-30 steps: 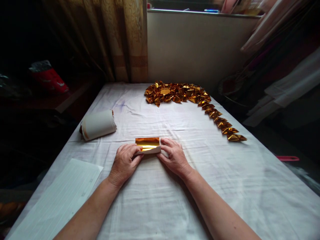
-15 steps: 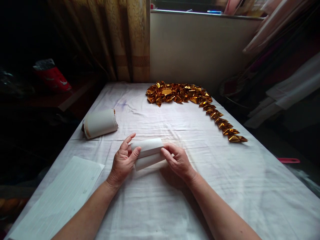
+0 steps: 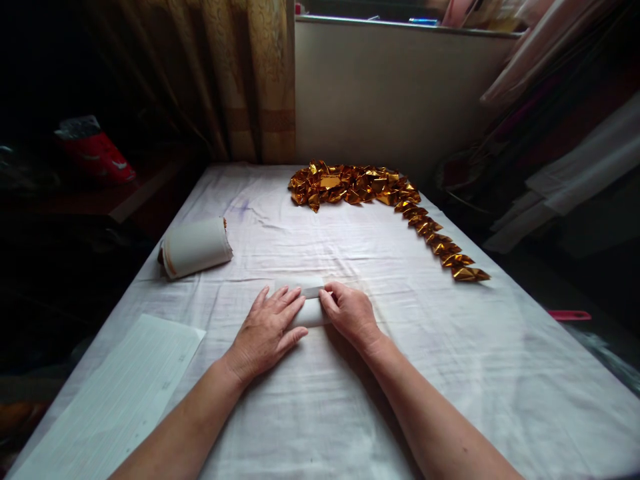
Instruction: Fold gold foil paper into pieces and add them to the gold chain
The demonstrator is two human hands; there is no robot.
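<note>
A small folded sheet of white paper (image 3: 309, 313) lies on the white-clothed table (image 3: 310, 420), in front of me. My left hand (image 3: 270, 327) rests flat over its left part, fingers stretched out, hiding that side. At the paper's right edge my right hand (image 3: 350, 313) pinches it between thumb and bent forefinger. Further left stands apart a rolled bundle of paper (image 3: 197, 247), pale outside with gold showing at its ends. A lined sheet of paper (image 3: 115, 393) lies flat near my left forearm.
Folded shiny gold paper pieces (image 3: 350, 185) are heaped at the table's far edge, with a row of them trailing down the right side. A curtain (image 3: 270, 80) hangs behind. Clothes (image 3: 575, 180) hang at right, and a red container (image 3: 100, 157) stands at left.
The folded paper has come down onto the cloth. My left hand has turned over from gripping its left end to lying flat on it, while my right hand keeps its pinch.
</note>
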